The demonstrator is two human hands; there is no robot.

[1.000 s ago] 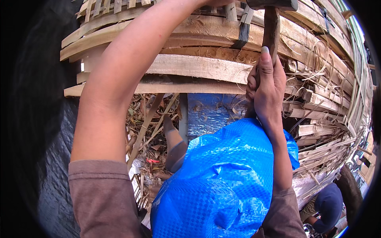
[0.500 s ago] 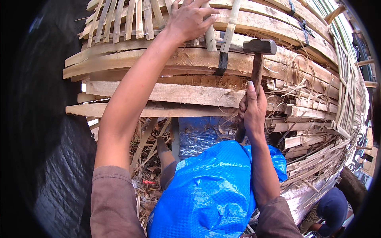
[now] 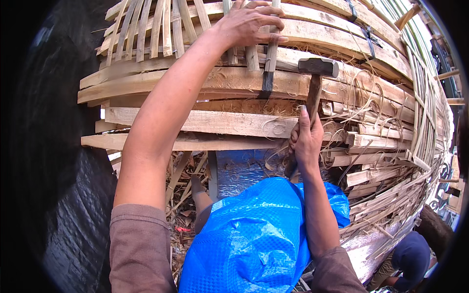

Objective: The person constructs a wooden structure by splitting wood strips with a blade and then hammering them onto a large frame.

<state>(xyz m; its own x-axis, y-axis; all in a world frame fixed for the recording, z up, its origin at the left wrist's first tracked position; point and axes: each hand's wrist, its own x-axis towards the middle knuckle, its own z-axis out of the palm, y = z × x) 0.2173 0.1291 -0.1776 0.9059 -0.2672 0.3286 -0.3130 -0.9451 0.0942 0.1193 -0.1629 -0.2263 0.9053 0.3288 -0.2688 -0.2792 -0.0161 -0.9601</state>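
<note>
My right hand point(image 3: 308, 141) is wrapped around the wooden handle of a hammer point(image 3: 318, 68), held upright with its dark metal head at the top and the thumb along the handle. My left hand point(image 3: 249, 24) reaches far forward, its fingers hooked across a narrow wooden slat point(image 3: 271, 54). This slat lies crosswise over long pale wooden beams point(image 3: 234, 78). Beside it, other slats point(image 3: 166, 29) stand in a row to the left. A black strap point(image 3: 266, 84) shows below the held slat's end.
Blue plastic sheeting point(image 3: 249, 234) bulges in front of me. Stacked split wood point(image 3: 371, 141) with curled shavings lies to the right, beside bundled thin strips point(image 3: 430, 112). Dark sheeting point(image 3: 78, 205) hangs at left. Another person point(image 3: 410, 259) crouches at the lower right.
My left hand has shifted right onto the slat, whose lower end has swung left and now stands straighter. The hammer has moved slightly down and left.
</note>
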